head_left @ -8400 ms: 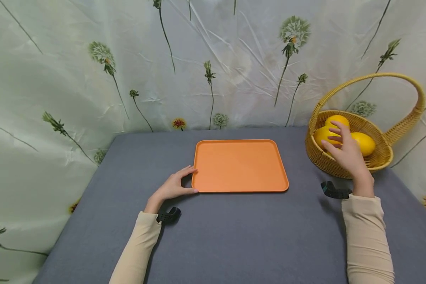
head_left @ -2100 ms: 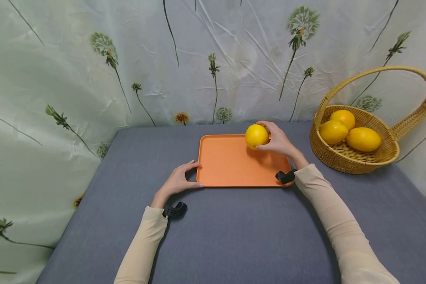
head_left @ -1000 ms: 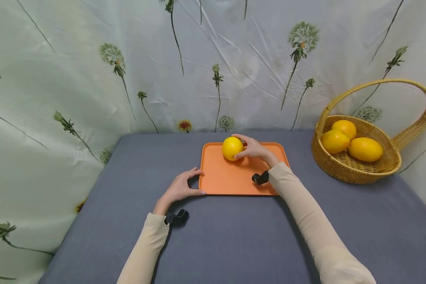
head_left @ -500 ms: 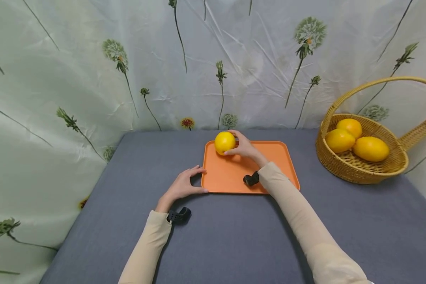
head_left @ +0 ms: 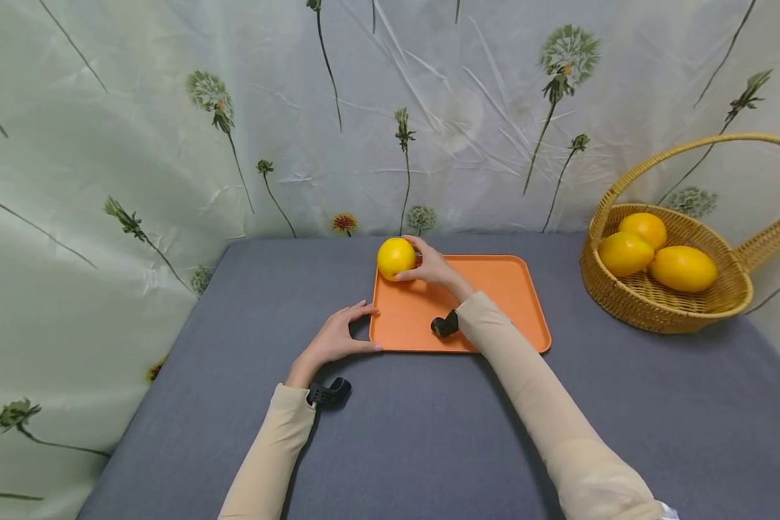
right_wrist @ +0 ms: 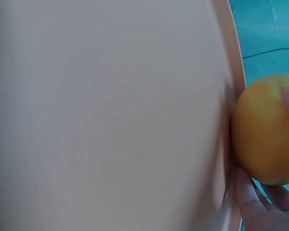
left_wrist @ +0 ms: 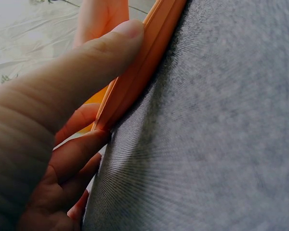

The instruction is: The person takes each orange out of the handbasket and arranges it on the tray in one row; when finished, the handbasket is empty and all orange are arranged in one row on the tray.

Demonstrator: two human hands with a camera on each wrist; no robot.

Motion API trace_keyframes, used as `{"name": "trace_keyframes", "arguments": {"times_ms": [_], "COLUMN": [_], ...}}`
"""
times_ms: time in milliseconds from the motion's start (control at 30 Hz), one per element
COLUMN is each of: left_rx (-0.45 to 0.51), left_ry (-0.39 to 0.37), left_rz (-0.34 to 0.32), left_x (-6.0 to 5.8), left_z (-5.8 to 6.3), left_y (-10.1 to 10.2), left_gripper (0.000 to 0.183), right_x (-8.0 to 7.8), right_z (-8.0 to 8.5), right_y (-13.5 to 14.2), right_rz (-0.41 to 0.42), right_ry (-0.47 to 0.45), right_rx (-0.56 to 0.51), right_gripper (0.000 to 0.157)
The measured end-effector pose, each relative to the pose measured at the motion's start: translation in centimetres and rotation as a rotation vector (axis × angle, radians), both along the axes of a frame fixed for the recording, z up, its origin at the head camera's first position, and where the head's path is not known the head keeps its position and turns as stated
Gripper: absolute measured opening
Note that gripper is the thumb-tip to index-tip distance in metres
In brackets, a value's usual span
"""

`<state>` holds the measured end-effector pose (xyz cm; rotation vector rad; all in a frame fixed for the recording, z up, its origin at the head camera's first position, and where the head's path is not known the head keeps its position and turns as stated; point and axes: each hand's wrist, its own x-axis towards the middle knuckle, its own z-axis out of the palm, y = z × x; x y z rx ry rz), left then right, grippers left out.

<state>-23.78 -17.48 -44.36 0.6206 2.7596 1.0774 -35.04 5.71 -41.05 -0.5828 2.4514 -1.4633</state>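
Observation:
My right hand (head_left: 432, 268) holds a smooth, rounded yellow fruit (head_left: 395, 258) at the far left corner of the orange tray (head_left: 461, 318). In the right wrist view, thumb and fingers lie around the fruit (right_wrist: 267, 130), which sits right at the tray's rim (right_wrist: 233, 57). My left hand (head_left: 333, 338) grips the tray's near left corner, fingertips on the left edge and thumb at the front. The left wrist view shows the thumb (left_wrist: 127, 30) against the tray's side wall (left_wrist: 144, 62), with the fingers lower down at the rim.
A wicker basket (head_left: 663, 321) with a tall arched handle stands at the back right. Inside it lie 3 yellow oval fruits (head_left: 682, 268). Grey cloth (head_left: 390, 433) covers the table, and a flower-patterned curtain (head_left: 468, 130) hangs behind and at the left.
My right hand took a fruit from the basket and carried it left over the tray to its far left corner. My left hand has stayed at the tray's near left corner.

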Motion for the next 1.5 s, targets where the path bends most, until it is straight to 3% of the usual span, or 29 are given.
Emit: {"name": "trace_keyframes", "arguments": {"times_ms": [667, 1000, 1200, 1400, 1500], "left_rx": [0.001, 0.015, 0.026, 0.019, 0.025], "left_ry": [0.010, 0.005, 0.008, 0.013, 0.011], "left_rz": [-0.004, -0.001, -0.013, -0.008, -0.007], "left_x": [0.0, 0.0, -0.2, -0.1, 0.1], "left_z": [0.0, -0.2, -0.3, -0.3, -0.4], "left_y": [0.0, 0.0, 0.2, 0.2, 0.2], "left_gripper": [0.068, 0.068, 0.068, 0.069, 0.068], "right_x": [-0.2, 0.0, 0.7, 1.8, 2.2], "right_z": [-0.3, -0.1, 0.5, 1.6, 2.0], "right_y": [-1.0, -0.5, 0.8, 2.5, 3.4], "right_rz": [0.017, 0.071, 0.122, 0.148, 0.146], "right_ry": [0.033, 0.049, 0.035, 0.090, 0.085], "right_rx": [0.053, 0.073, 0.070, 0.193, 0.204], "right_gripper": [0.090, 0.100, 0.100, 0.095, 0.093]}}
